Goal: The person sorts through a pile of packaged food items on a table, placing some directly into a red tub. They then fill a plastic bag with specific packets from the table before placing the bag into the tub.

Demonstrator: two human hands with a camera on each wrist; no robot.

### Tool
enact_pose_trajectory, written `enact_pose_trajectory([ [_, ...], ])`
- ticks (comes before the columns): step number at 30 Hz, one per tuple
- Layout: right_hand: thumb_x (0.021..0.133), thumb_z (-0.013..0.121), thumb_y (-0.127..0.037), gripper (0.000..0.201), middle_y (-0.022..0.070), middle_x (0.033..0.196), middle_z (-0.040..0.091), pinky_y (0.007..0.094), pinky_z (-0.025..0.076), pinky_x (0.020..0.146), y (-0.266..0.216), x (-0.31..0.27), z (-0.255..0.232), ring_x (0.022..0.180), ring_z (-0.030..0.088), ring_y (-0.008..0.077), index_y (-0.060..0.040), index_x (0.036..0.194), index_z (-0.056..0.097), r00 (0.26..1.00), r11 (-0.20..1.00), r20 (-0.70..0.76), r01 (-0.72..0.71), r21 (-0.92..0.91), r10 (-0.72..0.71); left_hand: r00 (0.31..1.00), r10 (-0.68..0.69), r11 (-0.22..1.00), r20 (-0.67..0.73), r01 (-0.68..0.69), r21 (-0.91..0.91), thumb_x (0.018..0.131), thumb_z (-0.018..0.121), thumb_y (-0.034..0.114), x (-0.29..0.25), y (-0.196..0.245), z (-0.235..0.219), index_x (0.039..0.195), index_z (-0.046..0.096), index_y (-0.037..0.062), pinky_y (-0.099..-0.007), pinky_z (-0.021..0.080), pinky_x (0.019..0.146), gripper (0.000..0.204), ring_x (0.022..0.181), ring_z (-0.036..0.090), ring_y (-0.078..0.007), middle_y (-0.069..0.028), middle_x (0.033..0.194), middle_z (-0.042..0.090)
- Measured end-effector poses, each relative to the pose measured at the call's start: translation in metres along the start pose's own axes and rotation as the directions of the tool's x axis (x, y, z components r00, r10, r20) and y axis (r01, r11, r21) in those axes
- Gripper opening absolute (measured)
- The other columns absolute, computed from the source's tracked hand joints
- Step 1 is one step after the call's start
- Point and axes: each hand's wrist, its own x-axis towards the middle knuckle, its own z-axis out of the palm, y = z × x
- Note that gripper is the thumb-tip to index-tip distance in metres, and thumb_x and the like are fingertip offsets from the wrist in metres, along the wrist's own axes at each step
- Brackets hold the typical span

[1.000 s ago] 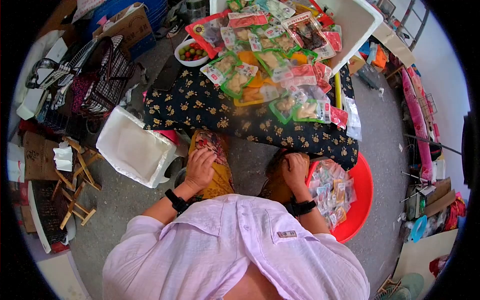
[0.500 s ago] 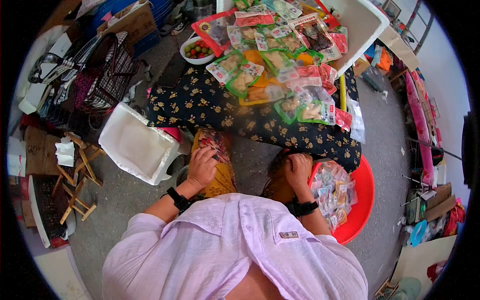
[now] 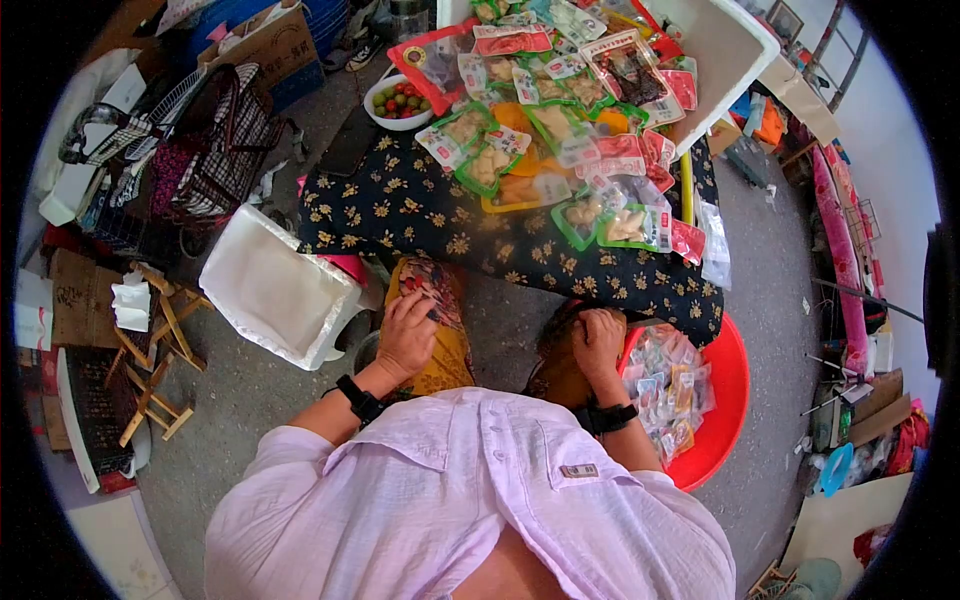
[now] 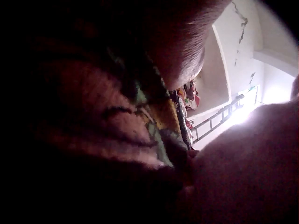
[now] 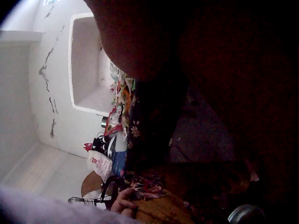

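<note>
My left hand rests on my left knee, its fingers lying over the patterned yellow trousers. On the right knee rests my right hand, fingers loosely curled with nothing in them. Both sit just in front of a low table with a dark flowered cloth. Across that cloth lies a heap of sealed food packets, green, red and orange-edged. The left wrist view is mostly dark skin up close; in the right wrist view fingers of the left hand show on the trousers.
A white foam box stands left of my knees, and a red basin with small packets at the right. On the table are a white bowl of small red and green fruit and another foam box. Wooden stools stand far left.
The head view has shifted slightly, so the table and floor things sit a little farther right in it. Both hands stay resting on the knees.
</note>
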Motion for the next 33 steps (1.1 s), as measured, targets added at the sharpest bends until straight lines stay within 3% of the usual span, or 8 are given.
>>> enact_pose_trajectory([
  [9,0.064,0.055,-0.007,0.012,0.0098,0.077,0.055,0.0354,0.038,0.068,0.0018,-0.0003,0.0006,0.077,0.052,0.0269,-0.0044,0.075,0.052,1.0,1.0,-0.002,0.018,0.004,-0.018,1.0,0.007,0.999,0.005,-0.007,0.053,0.066,0.053,0.014,-0.0056,0.002,0.0016,0.066,0.05,0.0094,-0.0527,0.016,0.09,0.006,0.095,0.044,-0.0221,-0.0026,0.076,0.05],
  [24,0.066,0.055,-0.009,0.015,0.0104,0.081,0.055,0.0371,0.037,0.07,0.0,-0.0011,-0.0019,0.083,0.051,0.027,-0.0044,0.079,0.052,0.999,1.0,0.044,0.004,-0.005,-0.004,1.0,0.011,0.998,0.022,-0.012,0.063,0.068,0.053,0.016,-0.0037,0.0054,-0.0051,0.066,0.051,0.0101,-0.0556,0.014,0.089,0.006,0.1,0.042,-0.0241,-0.0027,0.078,0.051],
  [33,0.064,0.054,-0.006,0.011,0.0103,0.077,0.055,0.0367,0.039,0.067,-0.001,-0.0008,0.0008,0.076,0.052,0.0281,-0.0043,0.074,0.051,0.999,0.999,-0.011,0.044,0.002,-0.044,0.999,0.008,0.999,0.031,-0.009,0.035,0.067,0.054,0.014,-0.0084,0.0035,-0.0011,0.066,0.051,0.0103,-0.0546,0.012,0.092,0.005,0.091,0.048,-0.0188,-0.0016,0.077,0.052],
])
